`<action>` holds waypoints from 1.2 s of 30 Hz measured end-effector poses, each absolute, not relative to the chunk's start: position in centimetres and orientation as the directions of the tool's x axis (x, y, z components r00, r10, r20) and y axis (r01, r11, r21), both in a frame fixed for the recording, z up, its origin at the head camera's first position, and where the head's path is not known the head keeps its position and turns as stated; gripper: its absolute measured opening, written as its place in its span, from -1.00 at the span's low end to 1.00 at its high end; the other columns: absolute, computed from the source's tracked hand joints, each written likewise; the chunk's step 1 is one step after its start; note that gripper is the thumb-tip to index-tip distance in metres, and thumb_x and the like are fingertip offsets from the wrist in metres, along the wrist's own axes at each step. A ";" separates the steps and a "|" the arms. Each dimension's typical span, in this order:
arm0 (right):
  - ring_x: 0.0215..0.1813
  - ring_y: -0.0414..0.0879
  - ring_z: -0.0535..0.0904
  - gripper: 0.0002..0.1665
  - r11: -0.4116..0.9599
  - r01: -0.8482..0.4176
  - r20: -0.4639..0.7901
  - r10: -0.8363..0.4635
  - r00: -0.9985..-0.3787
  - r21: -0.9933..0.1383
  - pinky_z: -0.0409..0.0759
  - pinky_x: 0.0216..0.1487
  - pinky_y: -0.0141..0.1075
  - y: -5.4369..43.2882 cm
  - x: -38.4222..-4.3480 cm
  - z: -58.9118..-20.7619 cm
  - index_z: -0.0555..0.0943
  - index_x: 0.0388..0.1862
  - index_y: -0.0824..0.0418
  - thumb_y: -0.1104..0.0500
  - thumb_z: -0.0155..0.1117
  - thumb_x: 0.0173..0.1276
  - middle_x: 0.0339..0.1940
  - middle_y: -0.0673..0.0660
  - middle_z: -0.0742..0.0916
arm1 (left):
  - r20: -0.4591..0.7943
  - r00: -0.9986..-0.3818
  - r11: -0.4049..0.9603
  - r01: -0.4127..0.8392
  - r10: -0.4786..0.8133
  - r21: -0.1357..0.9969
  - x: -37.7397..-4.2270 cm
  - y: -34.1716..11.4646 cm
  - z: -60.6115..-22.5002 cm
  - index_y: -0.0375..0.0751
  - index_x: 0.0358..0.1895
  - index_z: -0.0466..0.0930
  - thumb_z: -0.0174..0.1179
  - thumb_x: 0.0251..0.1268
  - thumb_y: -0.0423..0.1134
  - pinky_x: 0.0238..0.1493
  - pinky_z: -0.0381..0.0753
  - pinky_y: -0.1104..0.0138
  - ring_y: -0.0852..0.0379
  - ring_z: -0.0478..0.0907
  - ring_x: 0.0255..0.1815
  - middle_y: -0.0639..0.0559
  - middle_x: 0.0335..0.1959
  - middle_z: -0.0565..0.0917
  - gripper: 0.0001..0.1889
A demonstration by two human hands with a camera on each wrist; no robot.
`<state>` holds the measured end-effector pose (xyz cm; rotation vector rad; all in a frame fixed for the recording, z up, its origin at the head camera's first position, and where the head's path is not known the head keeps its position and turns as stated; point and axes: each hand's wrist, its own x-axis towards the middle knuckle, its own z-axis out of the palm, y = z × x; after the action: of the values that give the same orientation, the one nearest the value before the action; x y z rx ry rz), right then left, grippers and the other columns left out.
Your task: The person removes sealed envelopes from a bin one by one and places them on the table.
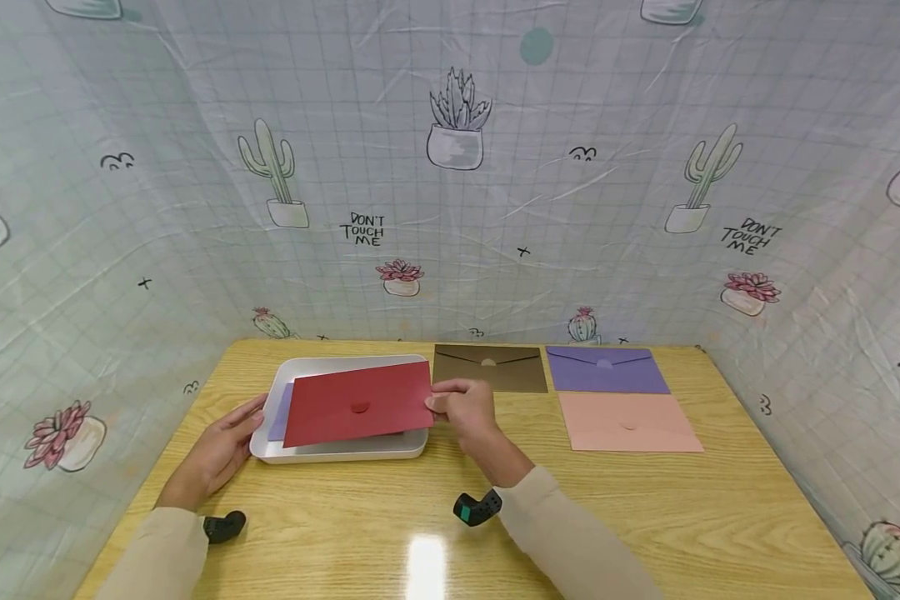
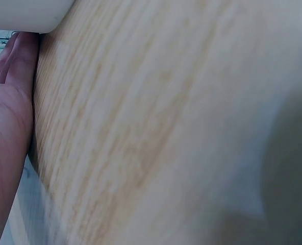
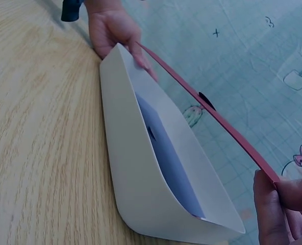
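Observation:
My right hand (image 1: 467,410) pinches the right edge of a red envelope (image 1: 360,404) between thumb and fingers. The envelope is tilted over a white tray (image 1: 337,455), its flap notch facing up. From the side, in the right wrist view, the red envelope (image 3: 220,120) shows as a thin slanting strip above the tray (image 3: 133,168). Inside the tray lies a lavender envelope (image 3: 164,148), mostly hidden from the head view by the red one. My left hand (image 1: 223,446) rests against the tray's left end, fingers fairly straight; its palm (image 2: 8,109) shows in the left wrist view.
To the tray's right, a brown envelope (image 1: 487,377) lies at the back of the wooden table (image 1: 330,525). Beside it is a purple envelope (image 1: 607,377), with a pink envelope (image 1: 630,429) in front. A cactus-print cloth (image 1: 525,200) hangs behind and at both sides.

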<state>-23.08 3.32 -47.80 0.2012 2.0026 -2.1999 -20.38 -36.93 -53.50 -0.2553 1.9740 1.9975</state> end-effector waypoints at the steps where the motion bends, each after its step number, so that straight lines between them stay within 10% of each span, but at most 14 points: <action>1: -0.32 -0.13 0.80 -0.74 -0.091 0.211 -0.209 -0.027 -0.977 -0.973 0.83 -0.19 -0.25 3.4 -23.1 -47.8 0.74 -0.03 0.48 0.46 0.42 0.29 -0.23 0.30 0.85 | -0.349 -0.932 0.004 -0.351 0.100 0.937 -20.4 -37.0 -53.5 0.00 0.73 -0.18 0.02 0.65 0.08 0.15 0.48 0.75 -0.02 -0.28 0.77 -0.04 0.78 -0.30 -0.20; 16: -0.33 -0.13 0.79 -0.74 -0.097 0.218 -0.215 -0.038 -0.976 -0.971 0.83 -0.18 -0.24 4.5 -23.3 -47.7 0.73 -0.02 0.50 0.48 0.38 0.31 -0.23 0.30 0.84 | -0.336 -0.936 -0.004 -0.338 0.103 0.941 -20.3 -36.8 -53.5 -0.05 0.73 -0.20 0.02 0.66 0.05 0.11 0.49 0.76 -0.06 -0.30 0.77 -0.08 0.77 -0.32 -0.19; 21: -0.34 -0.14 0.78 -0.74 -0.099 0.219 -0.216 -0.042 -0.975 -0.971 0.82 -0.21 -0.29 4.7 -23.2 -47.6 0.73 -0.02 0.50 0.48 0.39 0.30 -0.25 0.26 0.83 | -0.332 -0.938 -0.009 -0.335 0.098 0.942 -20.2 -36.9 -53.5 -0.04 0.73 -0.17 0.03 0.65 0.06 0.14 0.49 0.75 0.32 0.01 0.68 -0.07 0.78 -0.30 -0.19; 26: -0.36 -0.15 0.78 -0.73 -0.102 0.200 -0.196 -0.049 -0.979 -0.974 0.81 -0.26 -0.31 5.1 -23.1 -47.3 0.72 -0.02 0.52 0.48 0.39 0.30 -0.29 0.22 0.83 | -0.320 -0.942 -0.022 -0.323 0.098 0.946 -20.2 -36.9 -53.4 -0.07 0.73 -0.16 0.06 0.64 0.05 0.15 0.50 0.74 0.79 0.37 0.14 -0.09 0.78 -0.29 -0.18; 36: -0.33 -0.15 0.78 -0.73 -0.088 0.198 -0.196 -0.034 -0.980 -0.976 0.81 -0.23 -0.32 5.7 -23.2 -47.8 0.72 -0.01 0.52 0.47 0.39 0.31 -0.25 0.27 0.84 | -0.316 -0.943 -0.025 -0.320 0.101 0.947 -20.2 -36.9 -53.5 -0.11 0.73 -0.18 0.05 0.64 0.05 0.16 0.49 0.73 0.71 0.33 0.29 -0.12 0.77 -0.29 -0.17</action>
<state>-23.25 5.74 -47.79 0.1828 2.0070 -2.1998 -20.23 -36.87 -53.46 -0.2301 1.9625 2.0462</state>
